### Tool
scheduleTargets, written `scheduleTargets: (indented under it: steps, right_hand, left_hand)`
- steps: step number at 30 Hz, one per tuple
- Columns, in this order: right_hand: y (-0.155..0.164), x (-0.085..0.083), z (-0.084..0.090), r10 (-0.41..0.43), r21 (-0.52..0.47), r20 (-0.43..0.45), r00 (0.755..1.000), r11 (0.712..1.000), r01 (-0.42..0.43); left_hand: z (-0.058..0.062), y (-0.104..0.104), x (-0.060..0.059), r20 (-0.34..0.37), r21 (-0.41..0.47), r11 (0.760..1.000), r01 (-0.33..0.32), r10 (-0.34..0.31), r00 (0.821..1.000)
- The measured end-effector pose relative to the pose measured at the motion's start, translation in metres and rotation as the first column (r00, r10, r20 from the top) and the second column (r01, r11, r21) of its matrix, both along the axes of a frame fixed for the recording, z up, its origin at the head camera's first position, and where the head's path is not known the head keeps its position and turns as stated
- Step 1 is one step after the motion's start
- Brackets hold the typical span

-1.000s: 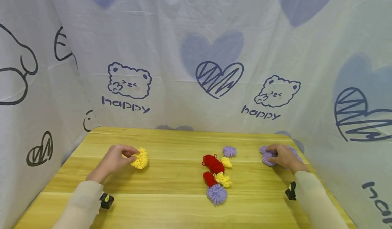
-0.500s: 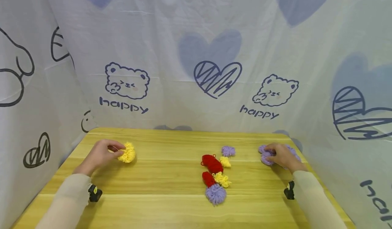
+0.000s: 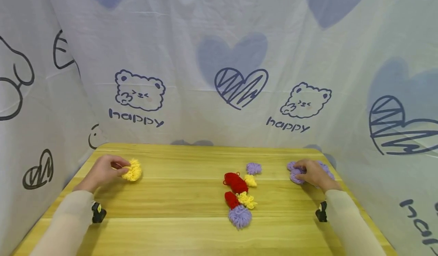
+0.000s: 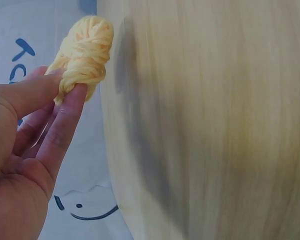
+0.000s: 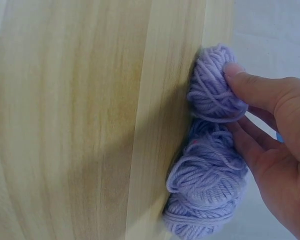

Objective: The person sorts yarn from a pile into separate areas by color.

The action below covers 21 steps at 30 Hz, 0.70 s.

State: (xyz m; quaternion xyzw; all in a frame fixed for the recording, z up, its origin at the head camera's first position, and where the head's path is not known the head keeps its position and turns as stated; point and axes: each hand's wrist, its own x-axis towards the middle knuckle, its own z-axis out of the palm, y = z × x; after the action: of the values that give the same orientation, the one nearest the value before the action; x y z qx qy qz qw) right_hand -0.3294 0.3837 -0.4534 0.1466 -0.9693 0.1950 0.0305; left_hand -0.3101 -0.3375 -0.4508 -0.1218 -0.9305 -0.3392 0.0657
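1. We see the left hand at about 9 o'clock on the wooden table, pinching a yellow yarn bundle between thumb and fingers; the wrist view shows the fingers curled against the lower end of the bundle, close to the table's edge.
2. The right hand sits at about 3 o'clock, its fingers laid over and partly curled on a purple yarn pile near the table's right edge; the thumb presses into the upper skein.
3. In the middle, toward 1 o'clock of centre, a loose cluster lies apart from both hands: red yarn, small yellow tufts, a small purple ball, and a larger purple pompom at the near end.
4. We judge the yarn light, soft and easily squashed; strands could snag or unravel if pulled singly.
5. We would take each bundle around its middle, several strands at once, rather than by a loose end.
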Motion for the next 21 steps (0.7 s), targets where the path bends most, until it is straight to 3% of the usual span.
scheduleTargets:
  steps: [8,21]
  right_hand:
    - [-0.002,0.001,-0.001,0.012,0.005,-0.007,1.000,1.000,-0.012]
    - [-0.003,-0.002,-0.005,0.009,0.001,-0.012,1.000,1.000,-0.009]
  left_hand:
    - [-0.003,-0.009,-0.005,0.022,-0.014,0.999,-0.042,0.043,0.999]
    - [-0.009,-0.016,-0.009,0.020,-0.044,0.999,-0.020,0.021,1.000]
